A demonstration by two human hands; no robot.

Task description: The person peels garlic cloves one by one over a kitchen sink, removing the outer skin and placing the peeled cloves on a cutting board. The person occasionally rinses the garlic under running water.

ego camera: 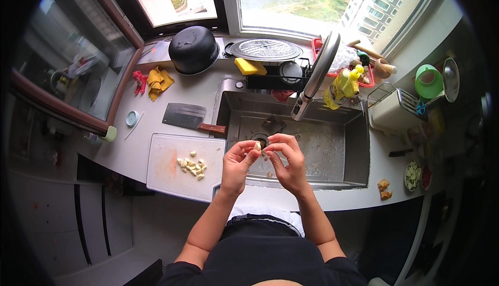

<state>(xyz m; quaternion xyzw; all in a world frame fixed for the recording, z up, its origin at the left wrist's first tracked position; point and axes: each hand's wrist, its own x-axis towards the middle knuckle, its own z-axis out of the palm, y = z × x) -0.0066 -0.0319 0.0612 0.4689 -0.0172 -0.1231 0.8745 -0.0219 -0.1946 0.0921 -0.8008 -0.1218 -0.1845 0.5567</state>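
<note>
Over the sink (323,145), my left hand (238,165) pinches a pale garlic clove (257,146) upright between thumb and fingers. Close beside it on the right is my right hand (287,165), fingers curved, with thumb and forefinger tips near each other. Thin shreds of garlic skin (266,155) show at those fingertips; whether they are gripped or falling is unclear. Left of my hands, a white cutting board (163,169) carries several peeled garlic cloves (191,166) in a loose group. Behind the board lies a cleaver (185,115) with a wooden handle.
A steel faucet (317,75) arches over the sink's far side, near a yellow dish soap bottle (340,91). At the back left stands a black pot (193,50). Ginger pieces (384,186) and a bowl of sliced greens (412,176) sit at right. An open window sash (113,102) juts in at left.
</note>
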